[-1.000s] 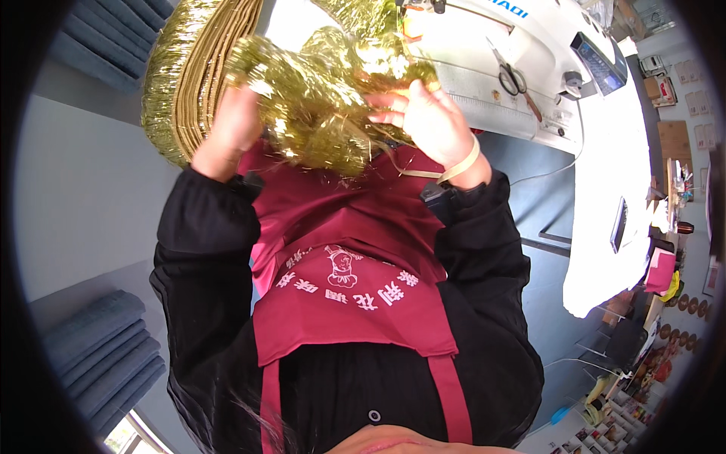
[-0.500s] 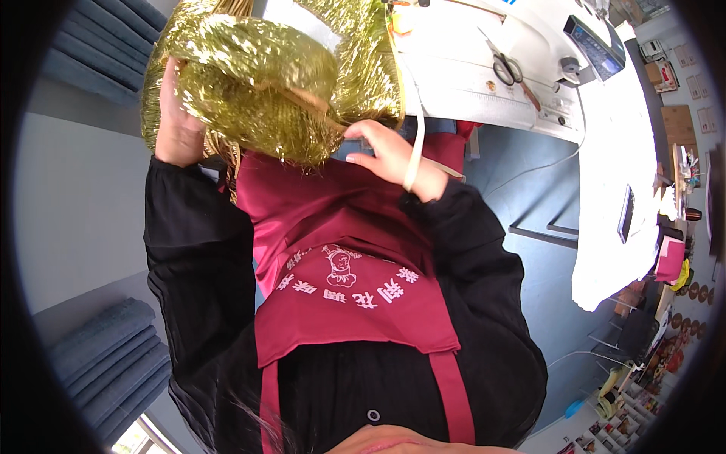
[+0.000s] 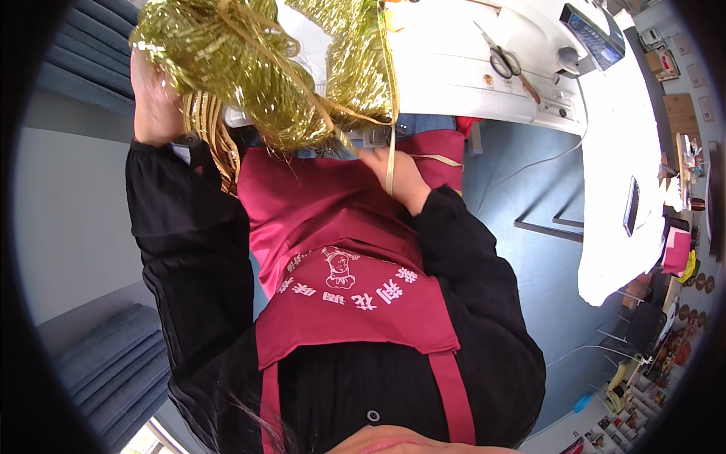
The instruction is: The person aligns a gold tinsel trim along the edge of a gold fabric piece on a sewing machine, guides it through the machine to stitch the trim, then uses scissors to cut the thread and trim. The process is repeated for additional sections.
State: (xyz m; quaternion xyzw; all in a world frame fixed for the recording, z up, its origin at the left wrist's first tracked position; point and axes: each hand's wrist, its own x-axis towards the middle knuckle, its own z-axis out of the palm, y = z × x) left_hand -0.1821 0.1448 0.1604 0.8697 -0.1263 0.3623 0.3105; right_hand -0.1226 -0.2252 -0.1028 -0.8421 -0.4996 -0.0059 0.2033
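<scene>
A white desk (image 3: 454, 72) carries gold tinsel fringe (image 3: 361, 64), scissors and small gear beyond the person's right fingers (image 3: 368, 156).
The fringe covers the desk's near edge just ahead of the fingers; farther ahead and to their right lie dark-handled scissors (image 3: 504, 62), a slim brown piece (image 3: 528, 89) touching or just beside them, and, farther right, a dark blue box-shaped unit (image 3: 591, 36). Well to the fingers' right, a white surface (image 3: 609, 250) bears a dark, flat rectangular object (image 3: 631, 206), above a blue-grey floor (image 3: 522, 178).
</scene>
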